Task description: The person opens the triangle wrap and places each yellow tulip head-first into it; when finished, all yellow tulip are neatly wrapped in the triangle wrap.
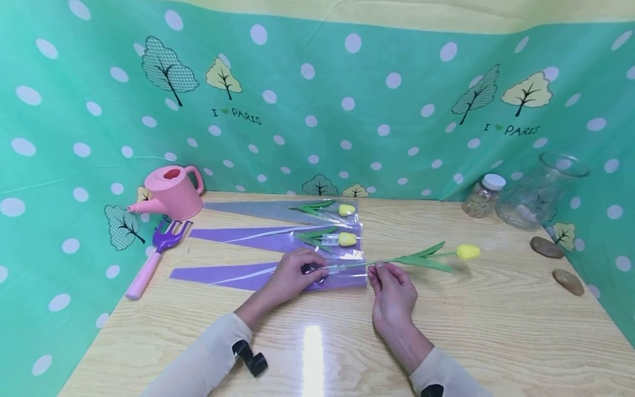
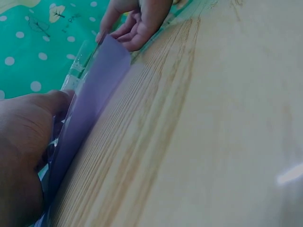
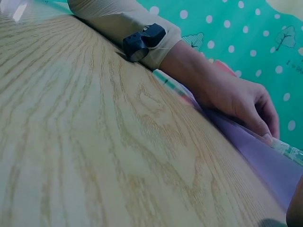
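Note:
In the head view, an artificial yellow tulip with green leaves extends to the right past the nearest purple flower sleeve. My right hand pinches its stem at the sleeve's open right end. The lower stem runs left over or inside the clear front; I cannot tell which. My left hand pinches the sleeve's film near the stem's end, its fingertips partly hidden. In the left wrist view, the purple back rises at an angle between the left hand and the right hand.
Behind lie a purple sleeve and a grey sleeve, each with a yellow tulip. A pink watering can and hand fork sit left. A jar, a glass vase and two stones stand right.

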### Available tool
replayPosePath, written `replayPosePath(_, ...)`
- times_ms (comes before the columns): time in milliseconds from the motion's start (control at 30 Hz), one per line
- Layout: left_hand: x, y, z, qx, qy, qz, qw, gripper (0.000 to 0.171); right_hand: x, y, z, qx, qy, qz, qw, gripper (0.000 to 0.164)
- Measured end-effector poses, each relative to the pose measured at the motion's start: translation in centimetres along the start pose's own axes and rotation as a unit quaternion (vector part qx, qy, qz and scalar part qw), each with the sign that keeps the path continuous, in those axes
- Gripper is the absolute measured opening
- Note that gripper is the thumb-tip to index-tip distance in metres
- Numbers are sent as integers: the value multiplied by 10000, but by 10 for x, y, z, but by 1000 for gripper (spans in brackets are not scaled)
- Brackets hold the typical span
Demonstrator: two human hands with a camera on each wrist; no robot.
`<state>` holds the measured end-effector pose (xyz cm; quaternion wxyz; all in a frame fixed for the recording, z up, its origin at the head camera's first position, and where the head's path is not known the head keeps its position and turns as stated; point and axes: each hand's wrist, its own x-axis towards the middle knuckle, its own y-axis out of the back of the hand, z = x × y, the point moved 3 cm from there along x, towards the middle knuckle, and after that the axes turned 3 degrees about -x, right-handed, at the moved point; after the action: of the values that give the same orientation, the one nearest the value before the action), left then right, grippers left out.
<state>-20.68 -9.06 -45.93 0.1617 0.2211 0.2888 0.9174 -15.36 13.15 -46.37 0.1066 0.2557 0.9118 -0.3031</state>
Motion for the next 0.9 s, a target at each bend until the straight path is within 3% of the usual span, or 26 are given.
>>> replayPosePath(200, -1, 1, 1, 5, 96, -69, 9999, 13, -3, 1, -1, -165, -29, 140, 9998, 11)
replayPosePath(400, -1, 0, -1, 44, 151, -28, 9999, 13, -2, 8, -20, -214, -57, 204, 9995, 26)
replayPosePath(733, -2, 0, -2, -40, 270, -53, 9996, 13, 24, 51, -63, 411, 63, 790, 9960, 39)
replayPosePath(900, -1, 0, -1, -9, 163, -33, 9999, 14, 29, 65, -69, 243, -157, 868, 9958, 38)
